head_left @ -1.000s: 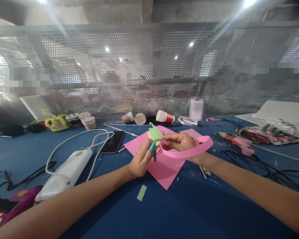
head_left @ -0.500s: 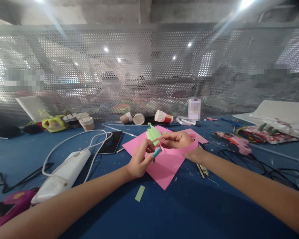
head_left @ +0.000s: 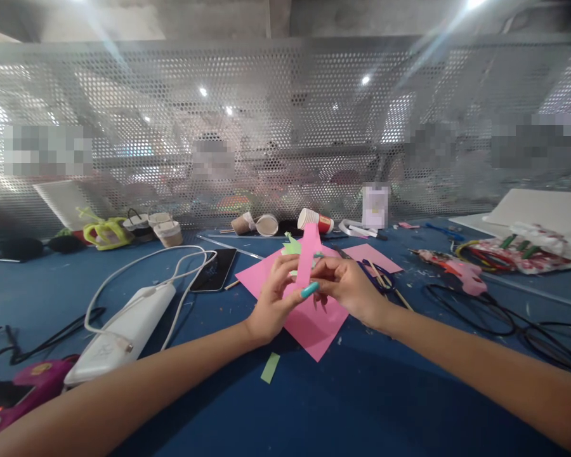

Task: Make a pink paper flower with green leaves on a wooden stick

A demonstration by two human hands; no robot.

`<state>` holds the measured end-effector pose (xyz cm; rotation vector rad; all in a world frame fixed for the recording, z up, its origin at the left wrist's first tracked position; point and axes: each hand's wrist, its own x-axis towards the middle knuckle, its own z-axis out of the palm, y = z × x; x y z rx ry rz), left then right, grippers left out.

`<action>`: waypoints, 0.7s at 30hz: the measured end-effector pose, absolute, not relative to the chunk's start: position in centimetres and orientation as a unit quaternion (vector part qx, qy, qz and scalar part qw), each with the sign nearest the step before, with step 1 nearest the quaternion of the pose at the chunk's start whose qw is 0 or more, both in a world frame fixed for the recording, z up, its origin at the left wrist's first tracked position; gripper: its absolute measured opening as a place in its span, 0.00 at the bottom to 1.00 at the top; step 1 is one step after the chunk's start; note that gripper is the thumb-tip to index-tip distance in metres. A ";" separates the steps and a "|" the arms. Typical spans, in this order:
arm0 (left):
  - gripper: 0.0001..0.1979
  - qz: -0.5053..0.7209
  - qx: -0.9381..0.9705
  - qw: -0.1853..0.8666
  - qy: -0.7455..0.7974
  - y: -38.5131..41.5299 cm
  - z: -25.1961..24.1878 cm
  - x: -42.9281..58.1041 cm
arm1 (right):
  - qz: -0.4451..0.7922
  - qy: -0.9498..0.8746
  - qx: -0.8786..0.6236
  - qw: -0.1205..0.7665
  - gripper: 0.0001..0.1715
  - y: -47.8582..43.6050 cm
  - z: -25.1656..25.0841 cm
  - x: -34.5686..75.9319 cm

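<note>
Both hands meet over a pink paper sheet [head_left: 314, 333] lying on the blue table. My left hand [head_left: 276, 298] is closed on a pink paper strip [head_left: 306, 257], its thumb with a teal nail pressing near the strip's lower end. From the right, my right hand [head_left: 349, 285] pinches the same strip at that end. The strip stands up between the hands, its top leaning away from me. Behind the fingers lies a cut piece of light green paper [head_left: 291, 245], partly hidden. A small green paper strip [head_left: 270, 368] rests nearer to me.
Dark-handled scissors [head_left: 385, 279] and thin sticks lie right of the hands. Further right is a pink glue gun [head_left: 457, 273] with a black cable. At left are a phone [head_left: 214, 270], a white power strip [head_left: 124, 333] and cables. Paper cups [head_left: 314, 220] line the mesh screen.
The pink strip has swung from a loop around my right hand to standing upright between both hands. My right hand has turned and lowered slightly, uncovering the scissors.
</note>
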<state>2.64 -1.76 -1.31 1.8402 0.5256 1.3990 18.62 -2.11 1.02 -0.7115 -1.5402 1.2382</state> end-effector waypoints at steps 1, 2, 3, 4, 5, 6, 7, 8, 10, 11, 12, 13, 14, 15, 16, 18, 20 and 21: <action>0.13 0.531 0.718 0.393 0.217 -1.8 -1.1 2.7 | 0.503 -0.633 -0.302 0.505 0.19 -2.2 0.9 18.5; 0.12 0.523 0.712 0.409 0.227 -1.8 -1.0 2.7 | 0.492 -0.633 -0.310 0.511 0.19 -2.3 0.9 18.4; 0.12 0.519 0.703 0.423 0.241 -1.7 -1.0 2.7 | 0.480 -0.633 -0.320 0.516 0.18 -2.4 0.8 18.3; 0.13 0.516 0.691 0.435 0.258 -1.5 -1.0 2.6 | 0.467 -0.634 -0.329 0.521 0.18 -2.5 0.7 18.2; 0.13 0.518 0.678 0.443 0.277 -1.3 -1.1 2.6 | 0.455 -0.637 -0.337 0.524 0.18 -2.6 0.6 18.2; 0.14 0.521 0.663 0.450 0.296 -1.0 -1.3 2.5 | 0.444 -0.642 -0.342 0.523 0.18 -2.7 0.5 18.2; 0.14 0.524 0.646 0.459 0.311 -0.7 -1.5 2.5 | 0.436 -0.649 -0.343 0.521 0.19 -2.7 0.4 18.1; 0.14 0.528 0.629 0.472 0.321 -0.5 -1.7 2.5 | 0.432 -0.655 -0.340 0.518 0.20 -2.8 0.3 18.1; 0.14 0.538 0.590 0.513 0.315 -0.2 -2.0 2.5 | 0.434 -0.667 -0.327 0.510 0.23 -2.9 0.2 18.1; 0.14 0.544 0.568 0.537 0.304 -0.1 -2.1 2.5 | 0.437 -0.670 -0.320 0.507 0.23 -3.0 0.2 18.1; 0.14 0.550 0.546 0.560 0.292 0.0 -2.1 2.5 | 0.442 -0.672 -0.315 0.504 0.22 -3.0 0.2 18.0; 0.14 0.555 0.526 0.580 0.281 0.0 -2.1 2.6 | 0.449 -0.672 -0.310 0.501 0.20 -3.1 0.2 18.0; 0.14 0.559 0.508 0.596 0.273 0.0 -2.1 2.6 | 0.461 -0.670 -0.304 0.496 0.18 -3.1 0.2 17.9; 0.14 0.562 0.493 0.608 0.268 0.0 -2.1 2.6 | 0.477 -0.666 -0.297 0.491 0.17 -3.1 0.1 17.8; 0.14 0.563 0.478 0.619 0.267 0.1 -2.1 2.7 | 0.495 -0.657 -0.291 0.488 0.18 -3.1 0.0 17.7; 0.13 0.565 0.454 0.634 0.270 0.2 -2.2 2.7 | 0.518 -0.636 -0.292 0.492 0.24 -3.0 -0.2 17.6; 0.12 0.561 0.442 0.643 0.275 0.4 -2.3 2.7 | 0.504 -0.634 -0.319 0.493 0.27 -2.9 -0.6 17.6; 0.11 0.555 0.445 0.646 0.278 0.5 -2.3 2.6 | 0.486 -0.646 -0.336 0.483 0.25 -2.8 -0.8 17.7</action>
